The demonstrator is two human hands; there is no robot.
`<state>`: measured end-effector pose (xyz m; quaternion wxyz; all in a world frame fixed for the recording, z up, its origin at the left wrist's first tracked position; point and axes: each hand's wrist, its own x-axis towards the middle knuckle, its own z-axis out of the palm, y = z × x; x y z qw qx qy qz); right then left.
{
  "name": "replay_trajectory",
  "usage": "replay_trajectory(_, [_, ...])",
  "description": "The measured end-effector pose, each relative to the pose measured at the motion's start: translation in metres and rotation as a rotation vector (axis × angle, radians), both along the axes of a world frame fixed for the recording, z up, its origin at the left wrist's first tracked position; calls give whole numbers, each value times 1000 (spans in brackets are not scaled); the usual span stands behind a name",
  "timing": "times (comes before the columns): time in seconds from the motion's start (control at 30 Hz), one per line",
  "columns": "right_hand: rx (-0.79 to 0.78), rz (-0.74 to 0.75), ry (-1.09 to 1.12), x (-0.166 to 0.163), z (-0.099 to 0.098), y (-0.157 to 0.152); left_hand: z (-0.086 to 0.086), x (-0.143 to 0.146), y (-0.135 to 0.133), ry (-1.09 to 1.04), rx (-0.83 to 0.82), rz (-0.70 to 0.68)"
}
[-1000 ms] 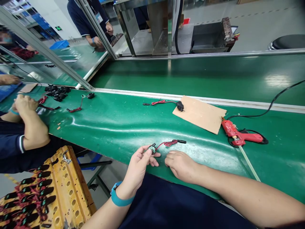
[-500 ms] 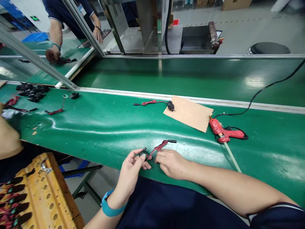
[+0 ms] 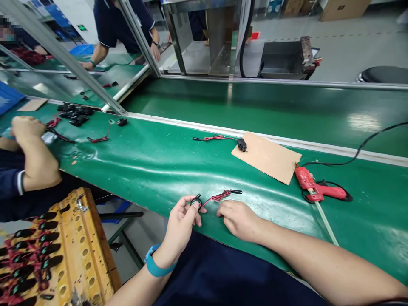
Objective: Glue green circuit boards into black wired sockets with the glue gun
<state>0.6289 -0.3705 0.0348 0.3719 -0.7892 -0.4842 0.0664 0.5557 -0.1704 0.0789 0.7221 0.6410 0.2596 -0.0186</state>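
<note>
My left hand (image 3: 183, 223), with a teal wristband, pinches a small round black part (image 3: 196, 203) between thumb and fingers. From this part a bundled red-and-black wire (image 3: 221, 196) runs right and ends in a black plug (image 3: 236, 191) on the green mat. Just below the bundle, my right hand (image 3: 239, 219) rests on the mat with its fingers curled in. The curl hides whatever its fingertips may hold. Farther off, a black part with a wire (image 3: 242, 145) lies on a piece of cardboard (image 3: 270, 158).
A red hot glue gun (image 3: 318, 187) lies at right, its black cord (image 3: 347, 161) trailing back. Several black parts (image 3: 75, 114) are heaped at far left, near a co-worker's arm (image 3: 40, 157). A yellow rack (image 3: 76, 246) of wired parts stands lower left. A metal-framed partition borders the bench.
The view has turned left, so the bench appears farther right and more of the co-worker at left shows. Both my hands keep nearly the same pose around the part and wire.
</note>
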Motion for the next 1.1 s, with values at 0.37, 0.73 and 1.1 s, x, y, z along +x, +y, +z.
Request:
replay_trajectory(0.37, [-208,207,168,-25,25,40,4,-59,30,44,-173,146])
replay_trajectory(0.73, [-594,964,-112,-102,24,165,13,-258,29,42,-64,891])
replay_trajectory(1.1, [-683,1057,103,-78,-45,163,14,-441,17,257,262,1750])
